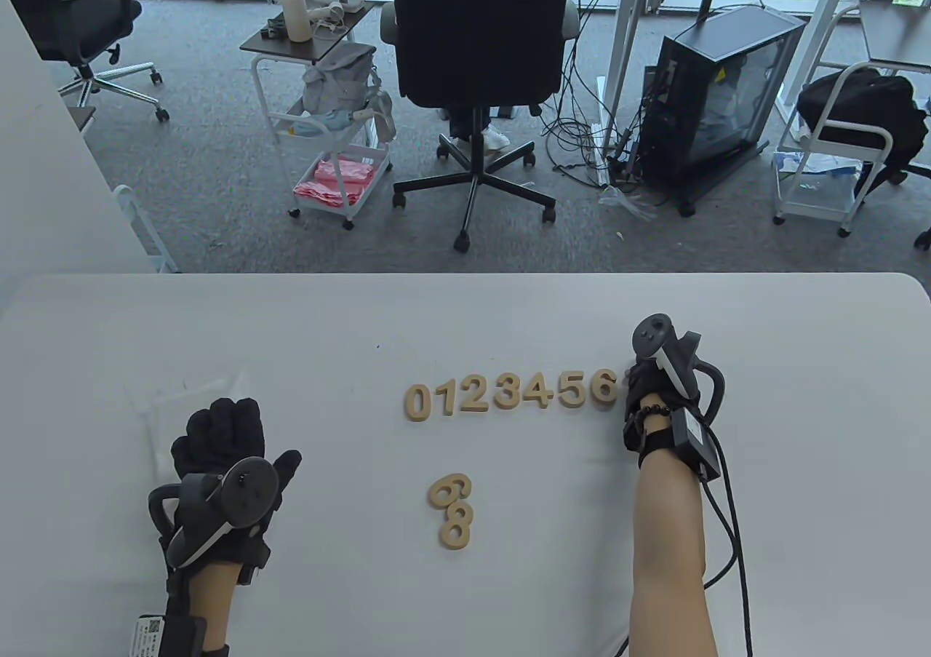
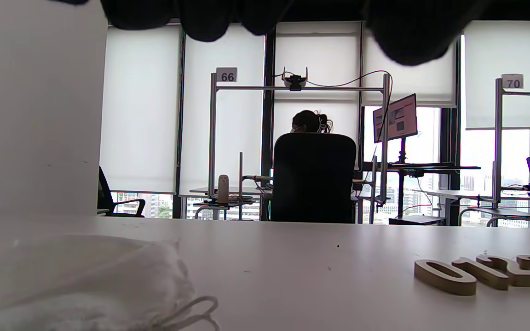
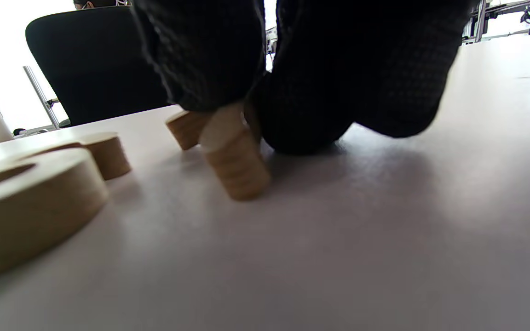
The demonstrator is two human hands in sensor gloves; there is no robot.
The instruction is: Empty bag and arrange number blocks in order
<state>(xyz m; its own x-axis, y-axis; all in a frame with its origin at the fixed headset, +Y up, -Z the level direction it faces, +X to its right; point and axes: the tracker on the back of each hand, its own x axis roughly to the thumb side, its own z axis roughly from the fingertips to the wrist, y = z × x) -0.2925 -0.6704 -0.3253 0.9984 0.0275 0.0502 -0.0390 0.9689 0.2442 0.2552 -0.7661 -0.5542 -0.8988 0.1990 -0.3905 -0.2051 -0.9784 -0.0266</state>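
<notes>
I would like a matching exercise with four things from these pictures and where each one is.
Things:
1. bag
2. 0 block
3. 8 block
4. right hand

Places:
A. left end of the row
B. by the left hand
C. right end of the row
D. below the row, apart

Pairs: 1-B, 2-A, 3-D, 4-C

Beyond your white table point(image 1: 218, 322), a black office chair point(image 1: 476, 46) is standing on grey carpet with its back to you, and a person point(image 2: 312, 122) is sitting in it. To its left, a white cart point(image 1: 331, 140) is holding pink cloths. A black computer case point(image 1: 716, 97) is sitting to the right among loose cables.
</notes>
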